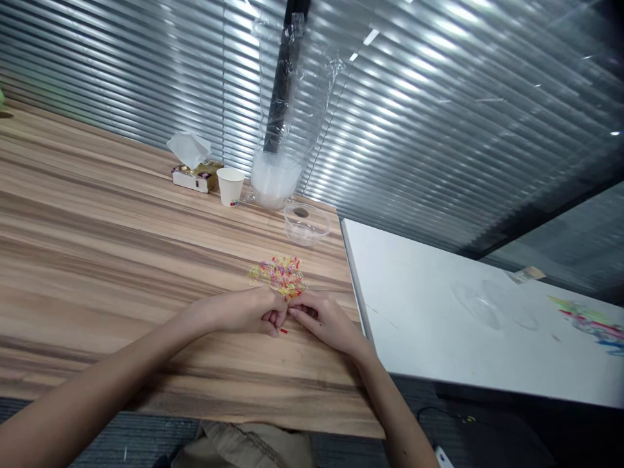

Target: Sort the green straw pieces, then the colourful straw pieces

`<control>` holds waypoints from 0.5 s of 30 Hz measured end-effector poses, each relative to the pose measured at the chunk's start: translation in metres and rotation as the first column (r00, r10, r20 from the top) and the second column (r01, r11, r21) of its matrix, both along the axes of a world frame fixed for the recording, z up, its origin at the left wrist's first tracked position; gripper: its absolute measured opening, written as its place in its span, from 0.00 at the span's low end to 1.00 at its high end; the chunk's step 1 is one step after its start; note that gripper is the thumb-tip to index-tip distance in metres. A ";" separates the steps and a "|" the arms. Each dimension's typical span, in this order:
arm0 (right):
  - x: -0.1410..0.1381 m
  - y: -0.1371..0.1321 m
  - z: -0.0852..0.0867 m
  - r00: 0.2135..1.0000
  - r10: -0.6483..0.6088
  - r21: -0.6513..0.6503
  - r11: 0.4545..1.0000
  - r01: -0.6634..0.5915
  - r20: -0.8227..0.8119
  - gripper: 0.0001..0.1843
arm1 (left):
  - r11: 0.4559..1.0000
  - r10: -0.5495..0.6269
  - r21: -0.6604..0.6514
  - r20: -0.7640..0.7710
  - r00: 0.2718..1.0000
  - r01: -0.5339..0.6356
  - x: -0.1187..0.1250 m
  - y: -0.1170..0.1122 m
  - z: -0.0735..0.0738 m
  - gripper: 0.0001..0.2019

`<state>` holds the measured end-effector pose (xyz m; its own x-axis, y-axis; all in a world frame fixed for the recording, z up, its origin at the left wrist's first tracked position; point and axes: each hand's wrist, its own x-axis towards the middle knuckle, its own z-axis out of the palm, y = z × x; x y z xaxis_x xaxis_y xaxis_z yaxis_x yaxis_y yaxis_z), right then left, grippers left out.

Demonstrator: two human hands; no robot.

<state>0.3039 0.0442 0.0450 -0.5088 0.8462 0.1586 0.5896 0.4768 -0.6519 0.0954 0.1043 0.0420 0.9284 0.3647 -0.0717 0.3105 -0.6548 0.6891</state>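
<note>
A loose pile of small coloured pieces (281, 273), in red, yellow, pink and clear, lies on the wood-grain table. Just on its near side my two hands meet. My left hand (263, 311) is closed, its fingers curled in. The fingers of my right hand (324, 318) are bent, with thumb and fingertips pressed together against the left hand's knuckles. What either hand pinches is too small or hidden to make out. One small red piece (283, 331) rests on the wood just below the left hand.
Beyond the pile stand a clear plastic bowl (307, 224), a bagged stack of clear bowls (275, 179), a white paper cup (230, 187) and a tissue pack (195, 175). A white table (419, 312) adjoins on the right, bearing clear lids (478, 304) and coloured strips (592, 322). Blinds rise behind.
</note>
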 end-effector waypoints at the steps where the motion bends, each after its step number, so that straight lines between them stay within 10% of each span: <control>1: 0.000 0.000 0.001 1.000 -0.002 0.004 1.000 0.002 0.001 0.09 | 1.000 -0.003 -0.004 0.013 1.000 0.003 0.000 0.001 0.000 0.06; 15: -0.001 0.000 -0.002 0.999 -0.035 0.021 0.999 0.035 0.001 0.10 | 0.991 0.072 0.091 0.215 0.974 -0.094 0.011 -0.011 0.007 0.08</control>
<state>0.3026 0.0443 0.0428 -0.4788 0.8601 0.1761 0.6071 0.4693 -0.6412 0.1066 0.0937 0.0490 0.8848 0.4365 0.1631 0.2213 -0.7016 0.6773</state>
